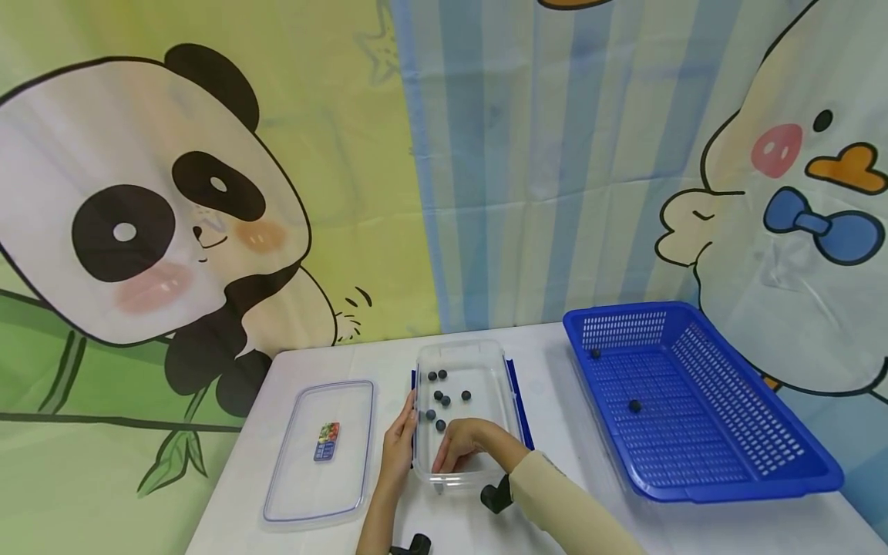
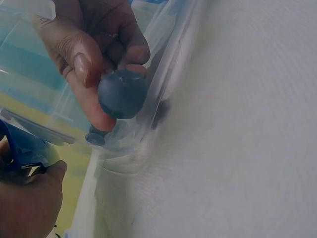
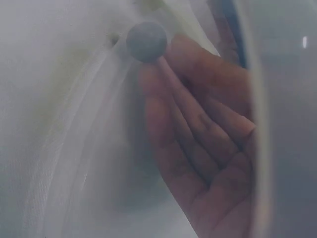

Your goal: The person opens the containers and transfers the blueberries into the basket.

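Note:
A clear plastic container (image 1: 513, 455) with blue side latches stands on the table, several dark blueberries (image 1: 466, 395) lying inside it. My left hand (image 1: 398, 445) grips the container's left side; in the left wrist view that hand (image 2: 32, 203) has its thumb at the blue latch (image 2: 29, 146). Reaching into the near end of the container, my right hand (image 1: 461, 445) holds one blueberry (image 2: 122, 94) between thumb and fingers. In the right wrist view this blueberry (image 3: 146, 42) sits at the fingertips (image 3: 153, 82), seen through the hazy container wall.
On the left lies a clear lid (image 1: 294, 478) with a colourful fruit label (image 1: 327, 442). A large blue slotted basket (image 1: 735, 493) stands on the right, with two blueberries in it. Behind the white table (image 1: 229, 509) hangs a printed curtain (image 1: 486, 193).

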A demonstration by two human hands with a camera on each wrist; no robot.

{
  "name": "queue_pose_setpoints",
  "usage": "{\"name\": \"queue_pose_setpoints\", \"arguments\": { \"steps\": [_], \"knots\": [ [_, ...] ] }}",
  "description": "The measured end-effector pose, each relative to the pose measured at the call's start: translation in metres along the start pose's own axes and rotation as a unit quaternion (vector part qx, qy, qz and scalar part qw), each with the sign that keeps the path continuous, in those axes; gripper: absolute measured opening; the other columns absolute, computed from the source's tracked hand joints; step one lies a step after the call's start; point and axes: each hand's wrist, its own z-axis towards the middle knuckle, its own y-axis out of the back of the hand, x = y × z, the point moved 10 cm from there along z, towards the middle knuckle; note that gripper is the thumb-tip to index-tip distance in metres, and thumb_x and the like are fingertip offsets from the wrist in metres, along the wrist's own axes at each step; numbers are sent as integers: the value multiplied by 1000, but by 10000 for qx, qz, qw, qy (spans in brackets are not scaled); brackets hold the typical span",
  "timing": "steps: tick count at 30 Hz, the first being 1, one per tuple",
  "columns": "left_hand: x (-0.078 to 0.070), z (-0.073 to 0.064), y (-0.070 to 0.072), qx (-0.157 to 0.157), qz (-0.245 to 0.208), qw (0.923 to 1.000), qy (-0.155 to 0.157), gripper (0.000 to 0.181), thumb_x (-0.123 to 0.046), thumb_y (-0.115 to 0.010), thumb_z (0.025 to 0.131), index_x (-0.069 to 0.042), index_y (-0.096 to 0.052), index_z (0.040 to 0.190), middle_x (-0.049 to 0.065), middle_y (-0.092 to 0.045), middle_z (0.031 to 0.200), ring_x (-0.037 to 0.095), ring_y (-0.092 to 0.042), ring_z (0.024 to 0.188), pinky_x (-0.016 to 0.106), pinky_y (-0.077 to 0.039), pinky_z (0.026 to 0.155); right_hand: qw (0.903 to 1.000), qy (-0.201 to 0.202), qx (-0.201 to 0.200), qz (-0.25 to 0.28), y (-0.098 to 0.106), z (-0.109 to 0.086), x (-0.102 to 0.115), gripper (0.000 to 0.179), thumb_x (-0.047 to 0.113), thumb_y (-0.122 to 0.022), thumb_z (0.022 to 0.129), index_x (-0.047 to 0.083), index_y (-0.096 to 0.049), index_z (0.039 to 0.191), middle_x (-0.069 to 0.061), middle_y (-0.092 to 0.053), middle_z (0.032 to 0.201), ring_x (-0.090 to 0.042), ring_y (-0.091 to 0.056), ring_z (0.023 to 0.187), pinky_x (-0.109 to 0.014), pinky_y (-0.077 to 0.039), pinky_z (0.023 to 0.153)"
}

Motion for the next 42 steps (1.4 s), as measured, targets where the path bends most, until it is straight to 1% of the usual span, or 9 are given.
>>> {"name": "queue_pose_setpoints", "arguments": {
  "steps": [6,13,16,20,23,26,32,37,42],
  "knots": [
    [21,9,1,-70,49,10000,-49,44,-30,-43,98,-18,-40,141,-5,-33,145,19,-23,135,39,-17,112,9999,-42,-60,-140,2,-1,-2,8,-6,-70,76,-4,-73,82,-12,-70,77,-16,-64,66,-32,-56,70],
    [24,12,-2,-75,3,9998,-161,48,-37,-45,96,-20,-40,141,-5,-33,145,18,-24,135,38,-18,112,9999,-23,-6,-123,3,-2,-3,7,-5,-70,77,-4,-72,83,-11,-70,76,-14,-62,64,-33,-56,71],
    [24,11,-2,-72,-30,9998,-159,49,-38,-46,96,-20,-40,141,-6,-34,145,17,-24,135,37,-18,111,9999,86,53,54,3,-4,-1,7,-4,-69,77,-5,-72,84,-10,-70,76,-13,-62,65,-33,-56,72],
    [26,10,-2,-104,-30,9999,-56,47,-35,-46,96,-20,-41,140,-6,-35,144,17,-24,135,37,-18,112,9968,538,30,594,10,-12,10,8,-2,-69,78,-6,-72,85,-10,-70,79,-14,-65,68,-34,-56,73],
    [25,8,-1,-124,-66,9999,63,44,-31,-46,97,-20,-41,140,-5,-34,144,19,-24,135,40,-16,112,9905,977,-110,957,24,-23,24,11,1,-69,80,-6,-71,88,-12,-70,82,-18,-66,71,-36,-56,74],
    [14,4,-2,-130,-8,9999,65,43,-26,-44,99,-15,-40,140,1,-33,145,23,-23,135,45,-16,112,9850,1285,-142,1139,38,-37,36,14,2,-67,81,-7,-70,93,-14,-70,86,-21,-67,76,-38,-55,77],
    [0,-4,-2,-157,108,9998,77,43,-22,-41,100,-10,-37,141,4,-31,146,23,-23,135,41,-18,112,9793,1568,-267,1249,60,-68,44,22,7,-68,83,-4,-69,101,-11,-69,94,-21,-66,84,-33,-54,80],
    [-1,-4,0,-187,90,9998,45,42,-20,-41,100,-11,-38,141,3,-31,146,22,-23,136,38,-17,112,9639,1861,-632,1793,100,-100,31,26,6,-64,85,-8,-65,107,-13,-65,105,-21,-63,92,-35,-52,86],
    [4,-2,2,-228,18,9997,-49,42,-21,-43,99,-12,-40,140,1,-33,145,19,-24,135,34,-18,111,9516,1762,-1193,2215,159,-137,-11,31,6,-59,89,-11,-58,116,-14,-63,110,-21,-62,98,-37,-48,92]
  ]
}}
